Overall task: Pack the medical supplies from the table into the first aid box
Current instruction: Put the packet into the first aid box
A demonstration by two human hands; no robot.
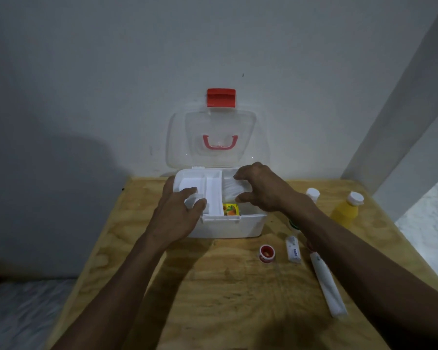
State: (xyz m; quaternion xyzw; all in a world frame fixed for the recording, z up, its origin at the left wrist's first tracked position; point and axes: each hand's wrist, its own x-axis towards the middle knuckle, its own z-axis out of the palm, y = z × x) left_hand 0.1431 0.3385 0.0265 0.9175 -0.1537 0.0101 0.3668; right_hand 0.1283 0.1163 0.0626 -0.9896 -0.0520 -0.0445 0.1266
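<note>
A white first aid box (228, 227) stands open on the wooden table (238, 286), its clear lid (214, 137) with a red latch leaning back against the wall. My left hand (180, 213) grips the handle of the white inner tray (213, 190) at the box's left side. My right hand (261, 189) pinches a clear plastic packet (232, 189) over the box's right half. A small yellow packet (230, 209) lies inside near the front. To the right of the box lie a red tape roll (266, 253), a small white tube (293, 249) and a long white tube (328, 284).
A yellow bottle (345, 210) with a white cap and a white-capped bottle (312, 194) stand at the table's right, behind my right forearm. A green-capped item (293, 224) shows partly under that arm. The wall is right behind the box. The table's edges drop off left and right.
</note>
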